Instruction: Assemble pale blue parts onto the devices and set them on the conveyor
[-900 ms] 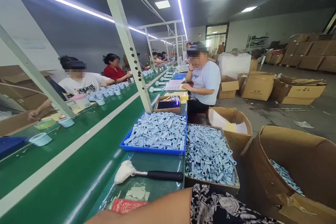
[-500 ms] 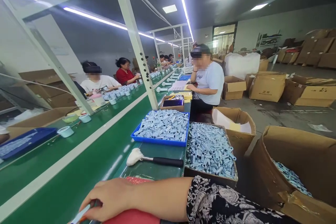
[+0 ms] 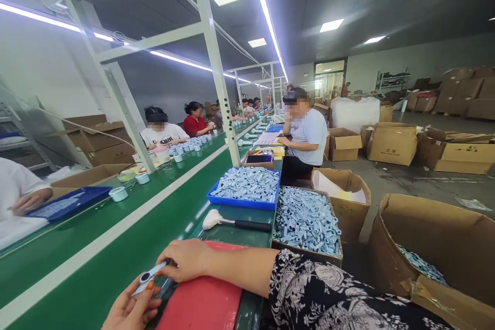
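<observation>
A small light blue plastic piece (image 3: 153, 271) with a dark round opening at one end is held between both hands, over the front of the green bench. My left hand (image 3: 133, 303) pinches the end with the opening between thumb and fingers. The narrow end is in the grip of my right hand (image 3: 188, 259), whose forearm reaches in from the right. Under the right wrist lies a red pad (image 3: 204, 301). Just beyond it rests a hammer (image 3: 242, 224) with a black handle and a head wrapped in white cloth.
A blue tray (image 3: 243, 203) heaped with similar pieces stands past the hammer. Cardboard boxes (image 3: 336, 263) with more pieces are at the right. A white metal post (image 3: 220, 67) rises from the bench. Co-workers (image 3: 305, 126) sit along both sides of the green line.
My left hand has come into view and holds the piece together with my right hand. The view has tilted upward, showing more of the ceiling and of a co-worker at the left.
</observation>
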`<state>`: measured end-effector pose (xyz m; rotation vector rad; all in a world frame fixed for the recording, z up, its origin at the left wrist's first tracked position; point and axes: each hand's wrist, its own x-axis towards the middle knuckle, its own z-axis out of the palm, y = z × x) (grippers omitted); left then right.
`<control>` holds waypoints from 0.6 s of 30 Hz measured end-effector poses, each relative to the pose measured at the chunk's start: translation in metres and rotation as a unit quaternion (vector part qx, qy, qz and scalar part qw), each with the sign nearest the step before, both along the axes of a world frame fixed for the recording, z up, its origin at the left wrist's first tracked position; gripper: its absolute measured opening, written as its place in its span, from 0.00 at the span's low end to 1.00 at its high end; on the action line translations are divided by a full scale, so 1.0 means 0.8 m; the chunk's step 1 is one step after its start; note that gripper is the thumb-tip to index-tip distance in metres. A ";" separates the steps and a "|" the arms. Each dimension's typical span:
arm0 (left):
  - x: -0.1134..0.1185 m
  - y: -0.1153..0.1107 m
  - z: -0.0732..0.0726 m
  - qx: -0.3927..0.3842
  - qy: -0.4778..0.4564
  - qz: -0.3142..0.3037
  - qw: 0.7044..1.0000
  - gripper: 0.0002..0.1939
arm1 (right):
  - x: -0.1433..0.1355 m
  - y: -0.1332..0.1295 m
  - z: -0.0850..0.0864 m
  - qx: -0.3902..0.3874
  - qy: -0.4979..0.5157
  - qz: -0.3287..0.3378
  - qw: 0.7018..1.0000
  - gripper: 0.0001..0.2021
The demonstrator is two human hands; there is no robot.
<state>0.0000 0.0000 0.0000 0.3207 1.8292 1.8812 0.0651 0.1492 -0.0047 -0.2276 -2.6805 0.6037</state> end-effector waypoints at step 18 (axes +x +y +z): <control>-0.003 0.003 -0.014 0.018 0.075 -0.060 0.995 0.45 | 0.007 -0.012 -0.002 0.010 0.011 -0.047 0.999 0.09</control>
